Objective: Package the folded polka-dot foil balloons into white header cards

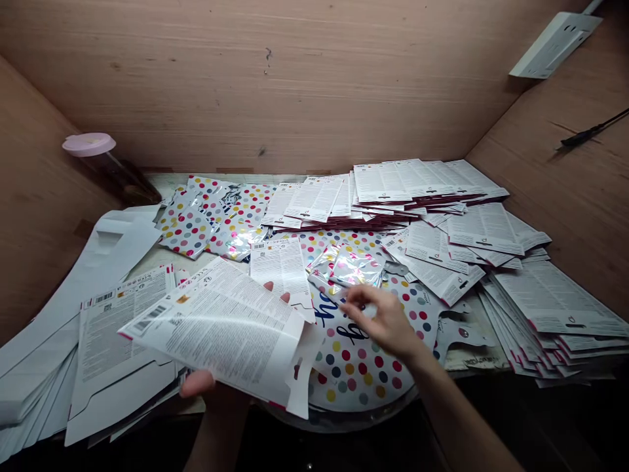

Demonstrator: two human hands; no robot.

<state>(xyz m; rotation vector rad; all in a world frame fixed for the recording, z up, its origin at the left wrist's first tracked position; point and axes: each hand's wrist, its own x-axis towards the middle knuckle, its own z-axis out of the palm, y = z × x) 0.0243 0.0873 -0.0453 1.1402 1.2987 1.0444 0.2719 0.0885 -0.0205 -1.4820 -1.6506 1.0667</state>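
My left hand holds up a white printed packaging card, thumb under its near edge and fingertips showing past its far edge. My right hand reaches forward over a round polka-dot foil balloon with blue lettering. Its fingers are curled in a pinch at the edge of a small folded shiny foil piece. Whether it grips the foil is blurred.
Printed cards lie in heaps at the back and right. Folded polka-dot balloons sit back left. White flat cartons are stacked at left. A bottle with a pink lid stands in the corner. Plywood walls enclose the desk.
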